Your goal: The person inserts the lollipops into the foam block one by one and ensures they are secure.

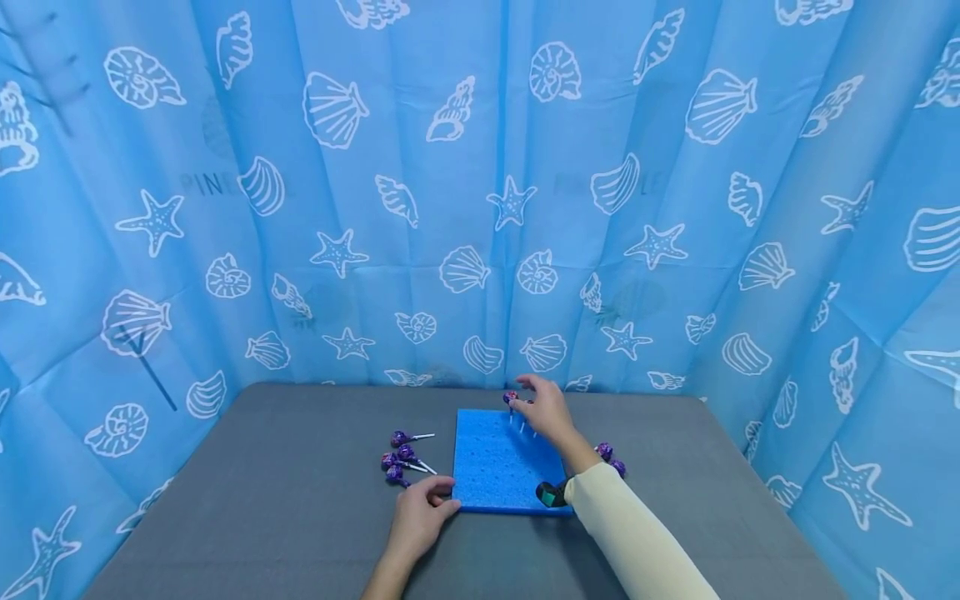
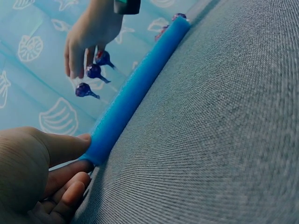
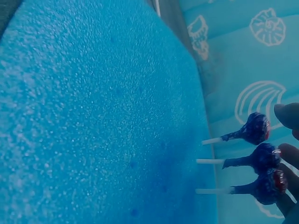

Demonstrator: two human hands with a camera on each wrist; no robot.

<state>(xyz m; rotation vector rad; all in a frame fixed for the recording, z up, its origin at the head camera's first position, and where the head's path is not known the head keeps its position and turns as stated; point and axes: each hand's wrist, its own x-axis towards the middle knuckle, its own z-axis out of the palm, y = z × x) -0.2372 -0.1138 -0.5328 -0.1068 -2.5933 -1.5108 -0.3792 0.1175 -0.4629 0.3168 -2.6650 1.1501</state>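
Note:
A blue foam block (image 1: 502,467) lies flat on the table. My left hand (image 1: 422,515) pinches its near left corner, thumb on top and a finger at the side, as the left wrist view shows. Three purple-wrapped lollipops stand along the block's far edge, sticks down in the foam; the end lollipop (image 3: 257,128) is plainest in the right wrist view. Around their heads is my right hand (image 1: 549,414), its thumb (image 3: 286,115) apart from the end lollipop. Some of its fingers are hidden behind the wrapped heads.
Several loose lollipops (image 1: 399,437) lie on the grey table (image 1: 300,500) left of the block. More lollipops (image 1: 618,467) lie to its right, partly behind the right forearm. A blue shell-patterned curtain (image 1: 480,208) hangs behind the table and at both sides.

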